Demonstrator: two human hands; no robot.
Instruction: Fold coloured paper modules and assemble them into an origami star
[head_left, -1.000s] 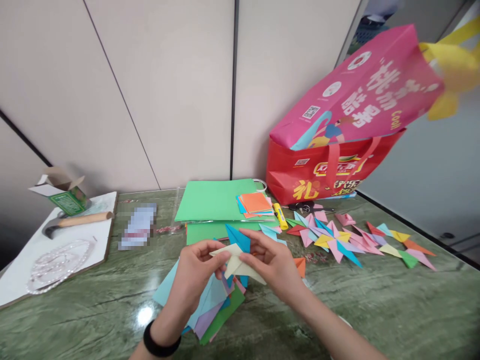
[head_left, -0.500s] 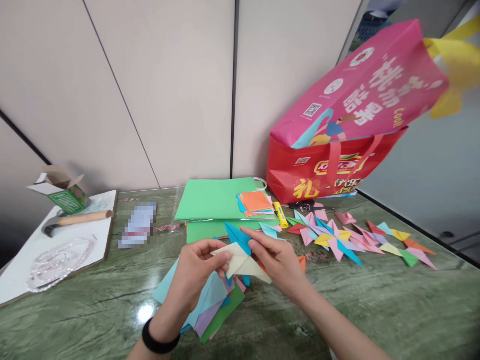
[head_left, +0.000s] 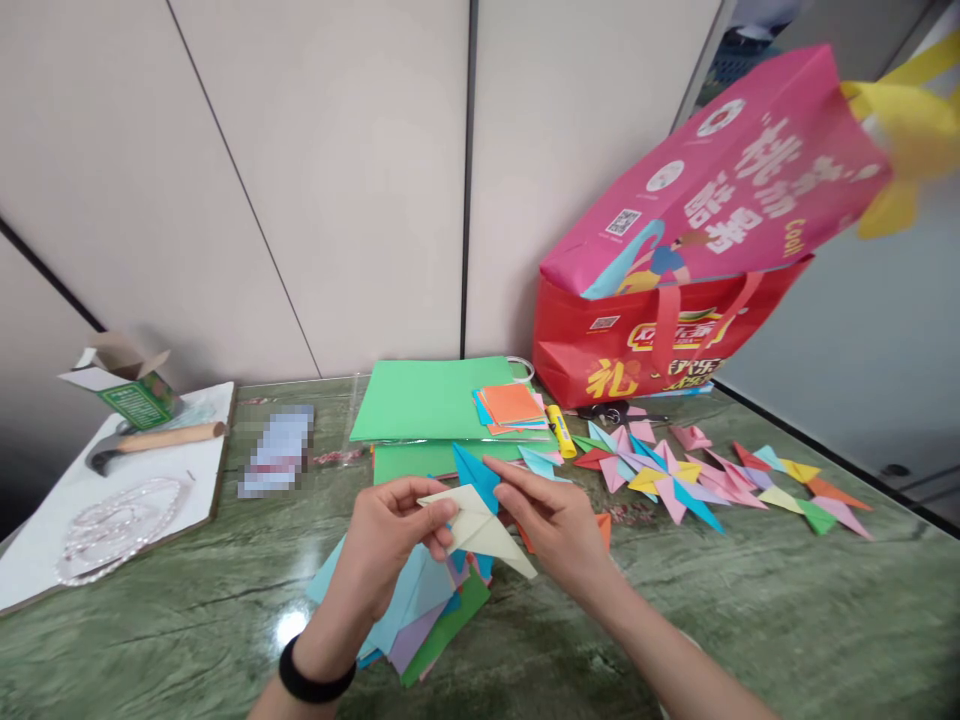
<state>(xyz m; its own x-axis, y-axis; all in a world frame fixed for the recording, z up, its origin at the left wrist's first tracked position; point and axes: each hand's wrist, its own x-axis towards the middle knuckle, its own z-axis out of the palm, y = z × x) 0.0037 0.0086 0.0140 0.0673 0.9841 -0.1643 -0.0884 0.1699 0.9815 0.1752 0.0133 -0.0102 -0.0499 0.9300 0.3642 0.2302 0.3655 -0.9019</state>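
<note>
My left hand point(head_left: 401, 530) pinches a folded cream paper piece point(head_left: 480, 523) between thumb and fingers. Opposite it, my right hand point(head_left: 551, 515) grips a folded blue paper piece point(head_left: 474, 478), thumb and forefinger closed on its edge. The two pieces overlap in front of me; whether they interlock I cannot tell. Under my left hand lies a loose pile of coloured paper point(head_left: 420, 600) in light blue, purple and green. Part of an orange folded paper point(head_left: 604, 528) shows behind my right hand.
Folded paper stars point(head_left: 667, 470) spread to the right. Behind are a green folder point(head_left: 427, 395), small paper squares point(head_left: 514, 405), a glue stick point(head_left: 560, 430) and stacked bags point(head_left: 615, 345). At left, a white board point(head_left: 37, 540) bears a hammer point(head_left: 172, 438), beads point(head_left: 120, 525) and a box point(head_left: 142, 400).
The cream piece has turned a little, its lower tip now pointing further down and clear of my right fingers. Both hands stay nearly where they were.
</note>
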